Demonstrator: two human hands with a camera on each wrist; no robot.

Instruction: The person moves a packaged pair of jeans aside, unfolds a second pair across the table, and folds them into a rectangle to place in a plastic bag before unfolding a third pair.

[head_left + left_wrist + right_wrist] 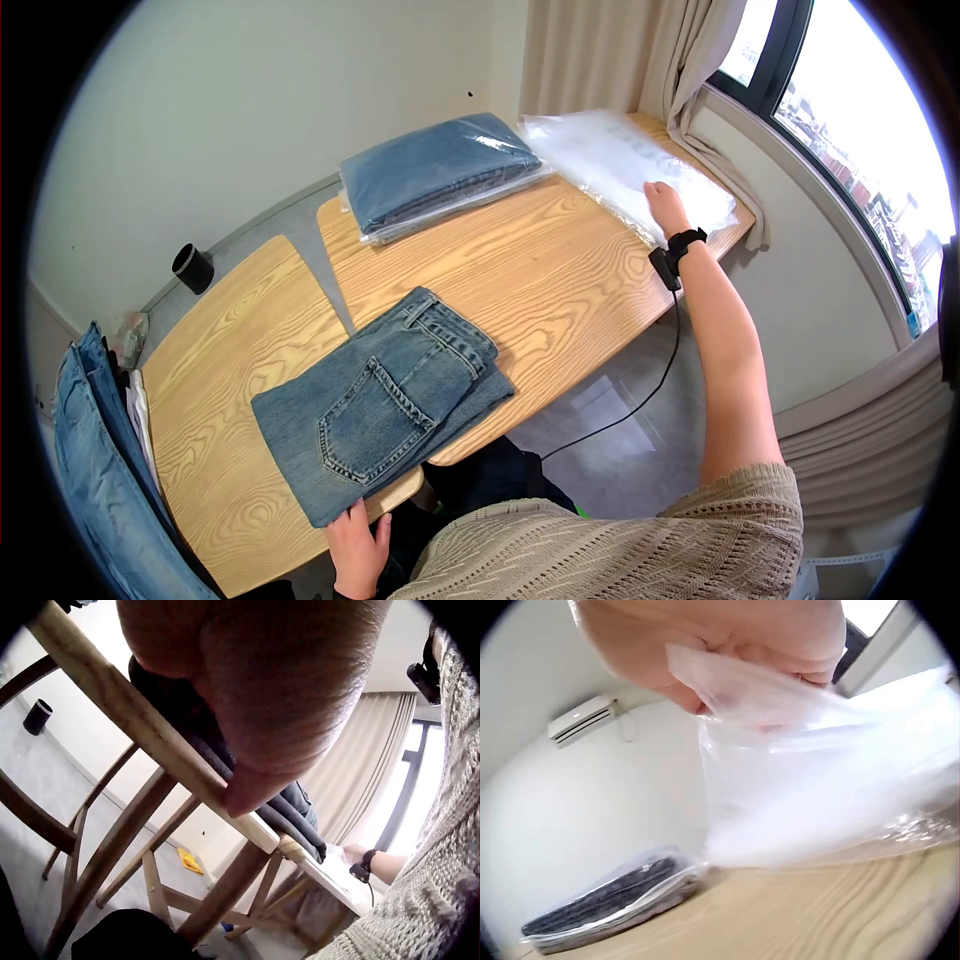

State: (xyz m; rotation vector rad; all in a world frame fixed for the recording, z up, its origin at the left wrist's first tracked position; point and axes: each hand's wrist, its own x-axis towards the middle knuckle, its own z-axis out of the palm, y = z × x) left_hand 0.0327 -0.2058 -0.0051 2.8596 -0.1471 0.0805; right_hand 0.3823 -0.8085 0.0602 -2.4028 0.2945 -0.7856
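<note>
A folded pair of blue jeans (375, 400) lies on the wooden table with a back pocket facing up. My left hand (358, 553) rests at the jeans' near corner, by the table edge, its thumb spread away from the fingers. From the left wrist, that hand (262, 697) covers much of the view and its fingertips are hidden. At the far right end, my right hand (667, 208) grips a clear plastic bag (600, 150) by its edge. The right wrist view shows the bag (795, 787) lifted in a sheet below the fingers of this hand (727, 645).
Bagged folded jeans (440, 170) lie stacked at the table's back. More jeans (95, 470) hang at the far left. A gap divides the two tabletops (235, 330). A black bin (192, 268) stands on the floor, and a cable (640, 405) trails from my right wrist.
</note>
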